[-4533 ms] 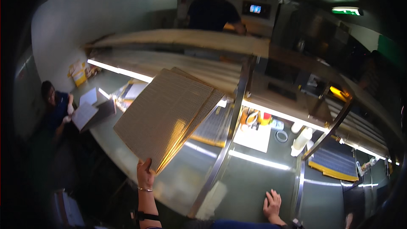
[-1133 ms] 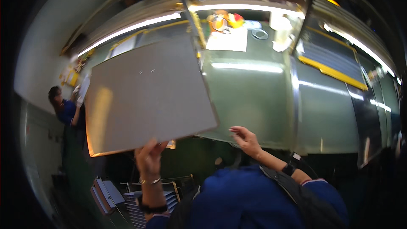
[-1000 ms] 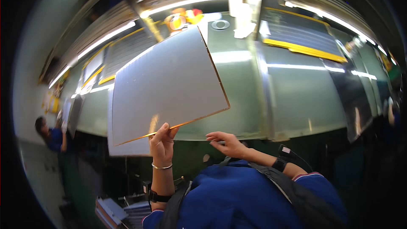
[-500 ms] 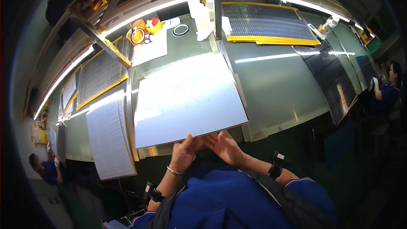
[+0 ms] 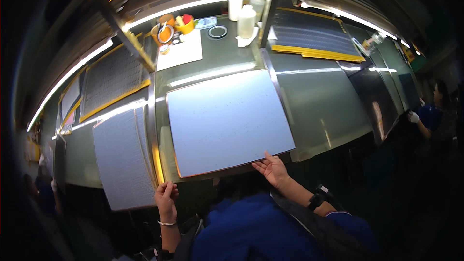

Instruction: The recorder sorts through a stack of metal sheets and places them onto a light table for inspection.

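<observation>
A large pale blue-white sheet with rows of tiny marks lies flat on the greenish table in front of me. My right hand is at its near edge, the thumb touching the rim and the other fingers spread just below it. Away from the sheet, my left hand hovers by the near right corner of a stack of grey-white sheets. Its thumb and fingertips are drawn together in a pinch; whatever may be between them is too small to make out.
Farther back are tape rolls, a white bottle and a black ring. Yellow-edged dark panels lie beyond a metal post. A co-worker is at right; another person is at left.
The large sheet, tilted with both hands at its near edge before, now lies flatter and farther right. My left hand has let go and moved left; the right hand has shifted slightly right.
</observation>
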`<control>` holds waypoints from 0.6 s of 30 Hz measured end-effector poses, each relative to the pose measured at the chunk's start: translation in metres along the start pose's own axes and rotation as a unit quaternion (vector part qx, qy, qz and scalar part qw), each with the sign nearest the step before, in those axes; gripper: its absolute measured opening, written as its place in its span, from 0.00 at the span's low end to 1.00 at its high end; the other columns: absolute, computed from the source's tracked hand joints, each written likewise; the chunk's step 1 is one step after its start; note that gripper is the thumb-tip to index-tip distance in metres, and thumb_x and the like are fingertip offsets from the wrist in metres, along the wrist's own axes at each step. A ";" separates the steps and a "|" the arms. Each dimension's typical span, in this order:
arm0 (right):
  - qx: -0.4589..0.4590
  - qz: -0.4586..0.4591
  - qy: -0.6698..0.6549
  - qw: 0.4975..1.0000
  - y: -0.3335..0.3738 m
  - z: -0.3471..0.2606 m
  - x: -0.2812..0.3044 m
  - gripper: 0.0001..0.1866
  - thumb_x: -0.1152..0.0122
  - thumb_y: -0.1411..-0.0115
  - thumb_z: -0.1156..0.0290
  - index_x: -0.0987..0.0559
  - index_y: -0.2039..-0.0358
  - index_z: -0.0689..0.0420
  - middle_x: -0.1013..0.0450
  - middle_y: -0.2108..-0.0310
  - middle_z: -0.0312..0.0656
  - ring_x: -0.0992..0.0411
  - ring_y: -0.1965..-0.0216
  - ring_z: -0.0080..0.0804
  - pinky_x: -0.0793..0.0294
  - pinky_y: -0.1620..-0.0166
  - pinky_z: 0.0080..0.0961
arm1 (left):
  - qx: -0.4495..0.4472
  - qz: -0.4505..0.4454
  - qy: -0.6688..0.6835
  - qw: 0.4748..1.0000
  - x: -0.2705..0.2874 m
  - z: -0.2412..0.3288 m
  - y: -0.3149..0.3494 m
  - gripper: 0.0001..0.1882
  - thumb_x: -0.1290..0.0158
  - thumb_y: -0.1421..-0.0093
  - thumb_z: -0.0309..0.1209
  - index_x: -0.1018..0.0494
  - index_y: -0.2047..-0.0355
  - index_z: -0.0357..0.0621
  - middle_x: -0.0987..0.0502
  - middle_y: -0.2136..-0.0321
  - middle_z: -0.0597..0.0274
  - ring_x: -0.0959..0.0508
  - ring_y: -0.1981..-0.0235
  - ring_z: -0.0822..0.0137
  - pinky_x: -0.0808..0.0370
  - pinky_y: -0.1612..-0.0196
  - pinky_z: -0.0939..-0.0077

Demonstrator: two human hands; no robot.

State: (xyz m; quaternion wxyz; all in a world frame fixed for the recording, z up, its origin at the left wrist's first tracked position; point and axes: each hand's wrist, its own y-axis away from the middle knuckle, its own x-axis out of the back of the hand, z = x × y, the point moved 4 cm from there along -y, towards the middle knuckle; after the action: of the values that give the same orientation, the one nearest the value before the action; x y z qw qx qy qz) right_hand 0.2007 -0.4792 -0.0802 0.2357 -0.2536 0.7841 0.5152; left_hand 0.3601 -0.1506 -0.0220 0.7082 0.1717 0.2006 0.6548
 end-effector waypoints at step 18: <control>0.023 0.037 0.140 0.989 0.036 -0.048 -0.030 0.14 0.52 0.39 0.62 0.30 0.60 0.59 0.29 0.64 0.43 0.29 0.62 0.35 0.25 0.58 0.34 | -0.427 -0.086 -0.352 0.828 -0.057 0.040 -0.103 0.28 0.45 0.49 0.26 0.38 0.47 0.44 0.34 0.50 0.50 0.31 0.51 0.56 0.33 0.50 0.69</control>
State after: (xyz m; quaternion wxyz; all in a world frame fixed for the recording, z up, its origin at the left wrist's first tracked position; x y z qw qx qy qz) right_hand 0.1955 -0.5069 -0.0189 0.1106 -0.2888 0.8295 0.4650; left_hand 0.4650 -0.2156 -0.0363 0.7867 0.0528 -0.3481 0.5071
